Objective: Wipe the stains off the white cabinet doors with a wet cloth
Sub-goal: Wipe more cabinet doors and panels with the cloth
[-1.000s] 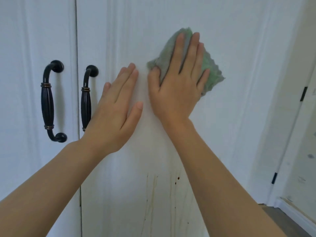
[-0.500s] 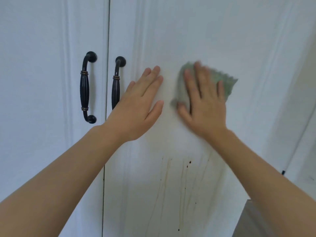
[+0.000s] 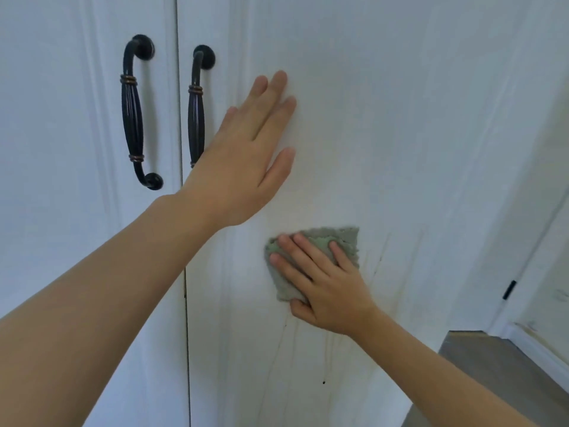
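Single head view, close, facing the white cabinet doors (image 3: 385, 118).

No readable text, labels or signs.

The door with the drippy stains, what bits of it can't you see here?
1. Head view: the right hand and green cloth cover any stain beneath them.
2. The left hand hides the lower end of the right door handle.
3. The picture's lower edge cuts off the drip stains.

My left hand (image 3: 243, 155) and right hand (image 3: 326, 288) are bare, both forearms uncovered right to the frame edge, with short plain nails, no rings, no watch
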The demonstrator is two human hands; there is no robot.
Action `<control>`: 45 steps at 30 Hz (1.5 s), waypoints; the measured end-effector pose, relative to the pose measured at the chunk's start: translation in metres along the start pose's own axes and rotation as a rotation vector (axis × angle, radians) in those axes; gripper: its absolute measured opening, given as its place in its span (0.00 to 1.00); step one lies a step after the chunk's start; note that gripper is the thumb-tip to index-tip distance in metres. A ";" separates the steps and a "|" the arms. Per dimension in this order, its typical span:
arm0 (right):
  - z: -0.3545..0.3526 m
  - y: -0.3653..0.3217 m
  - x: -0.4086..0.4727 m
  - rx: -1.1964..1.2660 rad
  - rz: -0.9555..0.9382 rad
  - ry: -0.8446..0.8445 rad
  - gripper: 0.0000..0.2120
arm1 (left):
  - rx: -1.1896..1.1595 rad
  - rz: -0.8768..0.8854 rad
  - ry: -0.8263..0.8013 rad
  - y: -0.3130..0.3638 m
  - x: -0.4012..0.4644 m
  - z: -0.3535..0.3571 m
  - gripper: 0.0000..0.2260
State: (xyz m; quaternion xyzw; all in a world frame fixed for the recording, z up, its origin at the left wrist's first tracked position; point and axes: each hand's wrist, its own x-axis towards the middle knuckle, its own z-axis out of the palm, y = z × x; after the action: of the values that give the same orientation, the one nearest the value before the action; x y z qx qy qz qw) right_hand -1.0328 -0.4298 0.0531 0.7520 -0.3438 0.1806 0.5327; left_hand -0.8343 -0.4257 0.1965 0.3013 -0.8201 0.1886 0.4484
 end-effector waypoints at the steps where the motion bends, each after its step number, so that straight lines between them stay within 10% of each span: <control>1: -0.002 0.012 -0.006 -0.003 -0.052 -0.017 0.34 | 0.033 0.013 -0.008 0.000 0.000 -0.001 0.25; 12: -0.040 0.106 0.091 0.012 0.974 0.460 0.31 | 0.230 0.115 0.057 0.009 0.000 0.030 0.24; 22: -0.001 0.052 -0.088 0.005 0.044 -0.077 0.38 | 0.226 0.087 0.104 0.016 0.000 0.041 0.25; 32: -0.036 0.146 0.051 0.127 0.966 0.539 0.31 | 0.429 0.150 0.244 0.018 0.012 0.076 0.23; 40: 0.014 0.027 -0.108 0.155 0.494 0.042 0.31 | 0.468 0.148 0.245 0.019 0.012 0.074 0.23; 45: -0.017 0.099 -0.062 0.134 0.399 0.076 0.33 | 0.473 0.160 0.240 0.018 0.012 0.074 0.24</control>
State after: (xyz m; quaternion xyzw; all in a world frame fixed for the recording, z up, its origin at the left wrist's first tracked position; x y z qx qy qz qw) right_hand -1.1450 -0.4136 0.0869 0.6955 -0.4528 0.3331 0.4476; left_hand -0.8969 -0.4588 0.1667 0.3075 -0.7154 0.4439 0.4434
